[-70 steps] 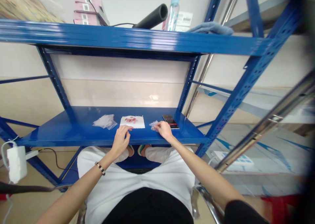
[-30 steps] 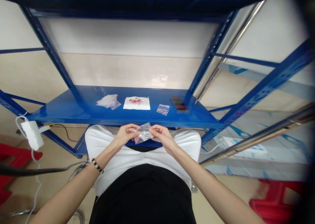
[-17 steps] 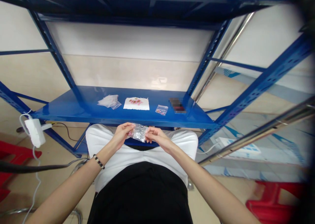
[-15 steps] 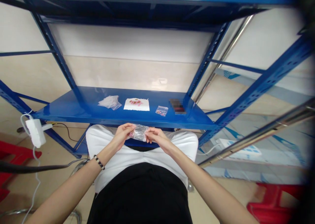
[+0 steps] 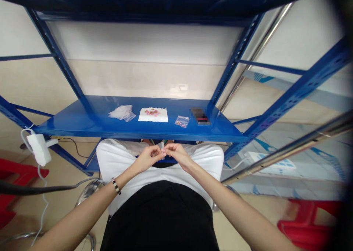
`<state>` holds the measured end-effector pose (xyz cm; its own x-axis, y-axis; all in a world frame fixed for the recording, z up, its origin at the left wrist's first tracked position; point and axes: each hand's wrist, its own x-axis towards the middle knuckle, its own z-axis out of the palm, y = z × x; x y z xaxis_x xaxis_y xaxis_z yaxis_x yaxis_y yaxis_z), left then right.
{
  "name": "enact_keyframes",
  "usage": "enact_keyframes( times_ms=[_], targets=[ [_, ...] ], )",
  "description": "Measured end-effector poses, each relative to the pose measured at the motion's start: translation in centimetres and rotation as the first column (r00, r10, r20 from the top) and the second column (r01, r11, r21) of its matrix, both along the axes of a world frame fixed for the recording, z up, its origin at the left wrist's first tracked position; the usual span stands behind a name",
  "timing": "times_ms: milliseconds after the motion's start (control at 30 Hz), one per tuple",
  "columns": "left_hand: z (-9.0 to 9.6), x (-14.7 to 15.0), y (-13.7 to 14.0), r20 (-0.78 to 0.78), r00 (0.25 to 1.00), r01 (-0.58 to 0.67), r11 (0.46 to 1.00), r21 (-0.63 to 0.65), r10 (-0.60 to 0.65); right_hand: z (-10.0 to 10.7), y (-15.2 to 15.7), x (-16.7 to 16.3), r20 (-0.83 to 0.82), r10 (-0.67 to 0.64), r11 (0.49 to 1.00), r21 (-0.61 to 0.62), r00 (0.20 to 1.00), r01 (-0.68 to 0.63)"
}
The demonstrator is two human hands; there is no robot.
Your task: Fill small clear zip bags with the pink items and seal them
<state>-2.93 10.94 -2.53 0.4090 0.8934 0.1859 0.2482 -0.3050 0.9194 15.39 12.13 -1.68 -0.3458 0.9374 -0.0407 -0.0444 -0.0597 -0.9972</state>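
Observation:
Over my lap, just in front of the shelf edge, a small clear plastic bag (image 5: 162, 146) is pinched between both hands and seen nearly edge-on. My left hand (image 5: 150, 156) is closed on it from the left, thumb and forefinger making a ring. From the other side, my right hand (image 5: 177, 156) grips it with the fingertips. The two sets of fingertips meet and cover most of the bag, so its contents are hidden. On the shelf beyond lie a white sheet with small pink pieces (image 5: 153, 114) and a clear bag of colourful bits (image 5: 182, 121).
The blue metal shelf (image 5: 132, 130) spans the space ahead, with uprights on both sides. A pile of clear bags (image 5: 122, 113) lies on its left and a blurred dark object (image 5: 200, 115) on its right. A white power strip (image 5: 39, 149) hangs at the left post.
My hands have come together, and the plastic bag, stretched flat between them before, is now turned edge-on and mostly covered by fingers. The camera view has shifted slightly.

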Motion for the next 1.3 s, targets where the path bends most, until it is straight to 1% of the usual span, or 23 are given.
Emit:
enact_keyframes(
  times_ms=[133,200,333,467,600,767,900,967,1000,1067,1133,1233,1300],
  targets=[
    [-0.1,-0.2,0.2,-0.038,0.999,0.013,1.000,0.000,-0.013,-0.6,0.3,-0.2,-0.014,0.005,1.000,0.000,1.000,-0.005],
    [0.1,-0.3,0.2,-0.046,0.998,0.033,0.999,-0.021,-0.034,-0.8,0.3,-0.3,-0.008,0.037,0.999,-0.003,0.999,-0.037],
    [0.3,-0.3,0.2,-0.009,0.997,0.076,0.992,-0.098,-0.078,-1.1,0.2,-0.3,-0.004,0.115,0.993,-0.006,0.993,-0.115],
    [0.3,-0.4,0.2,0.020,0.995,0.102,0.985,-0.142,-0.100,-1.6,0.2,-0.4,-0.003,0.097,0.995,0.011,0.995,-0.097],
    [0.0,-0.7,0.5,0.011,0.988,0.151,0.979,-0.137,-0.151,-1.5,0.2,-0.6,0.016,0.073,0.996,0.057,0.997,-0.074],
    [-0.5,-0.9,0.7,0.001,0.989,0.146,0.983,-0.114,-0.146,-0.9,-0.1,-0.9,0.052,0.129,0.983,0.122,0.990,-0.134],
    [-0.5,-1.0,0.6,0.030,0.991,0.137,0.984,-0.111,-0.134,-0.8,0.1,-0.7,0.124,0.164,0.968,0.169,0.979,-0.184],
    [-0.5,-0.9,0.6,0.017,0.995,0.095,0.991,-0.089,-0.094,-0.9,0.2,-0.7,0.201,0.140,0.954,0.235,0.969,-0.187],
    [-0.5,-0.8,0.5,-0.003,0.998,0.058,0.995,-0.077,-0.059,-1.0,0.3,-0.7,0.258,0.103,0.942,0.285,0.961,-0.177],
    [-0.7,-0.5,0.4,-0.068,0.998,-0.018,0.998,-0.053,0.014,-1.1,0.4,-0.9,0.383,-0.016,0.907,0.394,0.924,-0.148],
    [-0.8,-0.2,0.3,-0.156,0.983,-0.098,0.995,0.003,0.097,-1.1,0.3,-1.1,0.480,-0.136,0.874,0.469,0.867,-0.122],
    [-0.7,0.2,-0.1,-0.300,0.925,-0.193,0.968,0.161,0.234,-1.1,0.1,-1.4,0.558,-0.223,0.861,0.497,0.799,-0.107],
    [-0.5,0.4,-0.4,-0.366,0.883,-0.218,0.948,0.234,0.293,-1.2,-0.1,-1.6,0.583,-0.249,0.865,0.494,0.773,-0.094]
  ],
)
